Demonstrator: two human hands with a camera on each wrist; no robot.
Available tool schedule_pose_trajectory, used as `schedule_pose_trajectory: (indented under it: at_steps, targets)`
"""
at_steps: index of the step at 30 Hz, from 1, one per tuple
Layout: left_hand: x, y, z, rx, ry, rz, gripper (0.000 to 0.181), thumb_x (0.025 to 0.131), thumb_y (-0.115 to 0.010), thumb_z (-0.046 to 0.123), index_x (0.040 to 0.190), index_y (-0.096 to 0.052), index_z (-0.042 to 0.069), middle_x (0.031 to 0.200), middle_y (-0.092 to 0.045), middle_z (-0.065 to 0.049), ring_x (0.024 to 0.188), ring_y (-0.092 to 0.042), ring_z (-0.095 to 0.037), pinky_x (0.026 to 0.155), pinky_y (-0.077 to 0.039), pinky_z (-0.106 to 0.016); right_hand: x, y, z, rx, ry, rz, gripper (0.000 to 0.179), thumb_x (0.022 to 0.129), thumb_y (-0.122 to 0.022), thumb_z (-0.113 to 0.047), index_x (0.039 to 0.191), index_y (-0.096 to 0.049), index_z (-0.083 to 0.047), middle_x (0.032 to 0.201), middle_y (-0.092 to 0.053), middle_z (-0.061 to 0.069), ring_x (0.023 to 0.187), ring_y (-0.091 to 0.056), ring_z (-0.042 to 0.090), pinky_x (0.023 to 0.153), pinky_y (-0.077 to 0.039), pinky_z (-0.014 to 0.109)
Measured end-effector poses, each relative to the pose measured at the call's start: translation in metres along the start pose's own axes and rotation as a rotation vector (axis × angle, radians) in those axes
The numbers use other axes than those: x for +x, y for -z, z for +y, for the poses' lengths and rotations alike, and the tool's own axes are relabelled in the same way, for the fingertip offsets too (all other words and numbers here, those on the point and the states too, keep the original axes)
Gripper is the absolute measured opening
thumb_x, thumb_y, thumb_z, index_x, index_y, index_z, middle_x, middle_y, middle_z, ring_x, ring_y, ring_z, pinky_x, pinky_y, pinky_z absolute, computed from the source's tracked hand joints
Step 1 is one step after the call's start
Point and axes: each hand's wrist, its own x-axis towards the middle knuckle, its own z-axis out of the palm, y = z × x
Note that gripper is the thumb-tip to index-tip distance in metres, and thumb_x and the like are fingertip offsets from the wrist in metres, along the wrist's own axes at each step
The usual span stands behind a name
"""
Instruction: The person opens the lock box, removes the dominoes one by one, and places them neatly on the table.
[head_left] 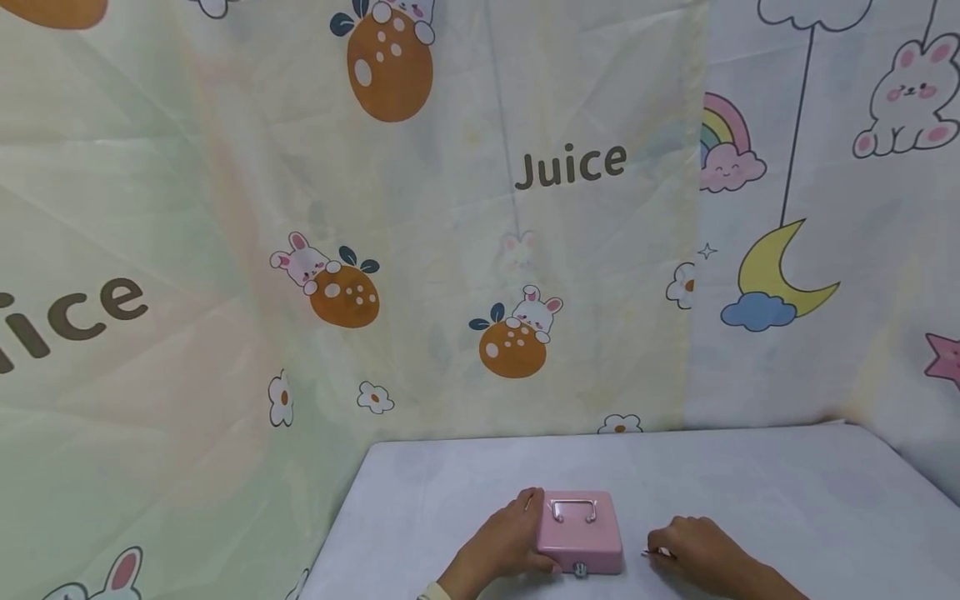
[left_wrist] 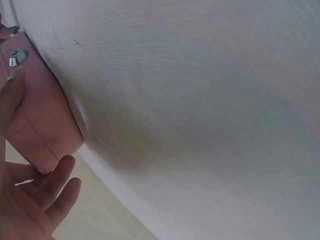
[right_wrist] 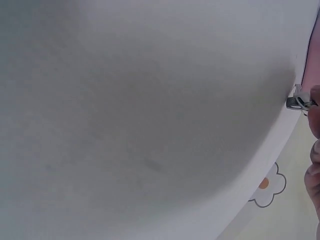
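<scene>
Box of pink colour [head_left: 579, 543] stands on the desk [head_left: 465, 471] with its lock [head_left: 580, 570] at the near side, and the left hand [head_left: 506, 537] grips its left side. The right hand [head_left: 693, 546], near the box but apart from it, pinches a small metal thing [right_wrist: 295, 103], perhaps a key. Present step seems to be steadying the box, so next move probably calls for lining up this thing with the lock

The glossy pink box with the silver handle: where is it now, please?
In the head view, the pink box sits low, just right of centre, on the white table, between the person's left hand, gripping its left side, and right hand.
</scene>
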Motion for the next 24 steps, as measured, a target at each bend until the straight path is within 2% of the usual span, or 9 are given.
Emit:
schedule_pose_trajectory:
  at_steps: [4, 9, 11, 18, 24]
  targets:
    - [0.000, 0.001, 0.000, 0.000, 0.008, 0.002, 0.108, 0.063, -0.074, 0.064, 0.144, -0.031, 0.007, 0.142, -0.042, -0.008, 0.121, -0.051, -0.021, 0.092, -0.047, -0.035, -0.003, -0.001, -0.003, 0.013, 0.031, 0.035, 0.005, 0.081, -0.072, -0.021, 0.082, -0.073, -0.016, 0.069, -0.067, -0.014, 0.057, -0.051, -0.004, 0.052, -0.047, 0.024]
    - [0.000, 0.000, 0.000, -0.008, 0.016, -0.009, 0.107, 0.064, -0.074, 0.064, 0.144, -0.032, 0.008, 0.142, -0.042, -0.008, 0.120, -0.052, -0.021, 0.092, -0.047, -0.036, -0.009, -0.004, -0.014, 0.035, 0.046, 0.062, 0.005, 0.084, -0.068, -0.023, 0.084, -0.066, -0.019, 0.055, -0.048, -0.018, 0.050, -0.037, -0.003, 0.047, -0.034, 0.020]
    - [0.000, -0.001, 0.000, -0.006, 0.014, -0.007, 0.107, 0.063, -0.074, 0.064, 0.144, -0.032, 0.008, 0.142, -0.042, -0.008, 0.120, -0.052, -0.021, 0.091, -0.048, -0.036, -0.010, -0.005, -0.019, 0.052, 0.038, 0.057, 0.006, 0.085, -0.067, -0.024, 0.083, -0.064, -0.019, 0.052, -0.042, -0.018, 0.049, -0.035, -0.003, 0.046, -0.032, 0.019]
    - [0.000, -0.002, -0.002, 0.006, -0.012, 0.027, 0.107, 0.063, -0.075, 0.064, 0.143, -0.033, 0.006, 0.142, -0.042, -0.009, 0.119, -0.053, -0.021, 0.090, -0.048, -0.035, -0.006, -0.005, -0.036, 0.145, -0.001, 0.044, 0.009, 0.083, -0.068, -0.022, 0.078, -0.064, -0.017, 0.053, -0.049, -0.017, 0.048, -0.040, -0.003, 0.046, -0.035, 0.020]
    - [0.002, -0.003, -0.002, 0.009, -0.007, 0.009, 0.108, 0.064, -0.073, 0.064, 0.144, -0.032, 0.006, 0.143, -0.042, -0.009, 0.120, -0.052, -0.021, 0.091, -0.048, -0.034, -0.003, -0.008, -0.044, 0.272, -0.015, 0.013, 0.005, 0.080, -0.068, -0.015, 0.076, -0.066, -0.013, 0.055, -0.055, -0.016, 0.050, -0.045, -0.003, 0.046, -0.038, 0.021]
